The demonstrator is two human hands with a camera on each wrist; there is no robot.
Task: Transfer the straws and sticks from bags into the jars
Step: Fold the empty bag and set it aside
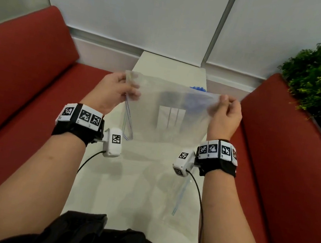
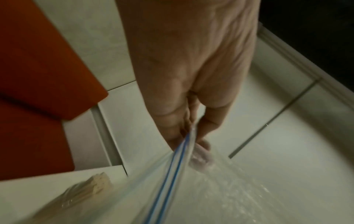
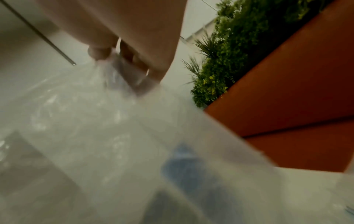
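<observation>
I hold a clear zip bag point(image 1: 169, 112) stretched flat in the air above a white table point(image 1: 137, 196). My left hand point(image 1: 116, 91) pinches its left corner by the blue zip strip point(image 2: 172, 174). My right hand point(image 1: 225, 111) pinches its right corner point(image 3: 118, 71). The bag looks empty, with a white label panel point(image 1: 170, 118) on it. Behind the bag, a bunch of blue straws point(image 1: 198, 89) pokes up, and the same blue straws point(image 3: 184, 166) show blurred through the plastic. A bundle of wooden sticks point(image 2: 86, 191) lies in plastic on the table at the lower left of the left wrist view.
Another clear bag with a blue zip strip point(image 1: 179, 199) lies flat on the table near me. Red sofa cushions point(image 1: 19, 74) flank the table on both sides. A green plant point(image 1: 320, 81) stands at the back right. A dark shape point(image 1: 168, 99) shows through the held bag.
</observation>
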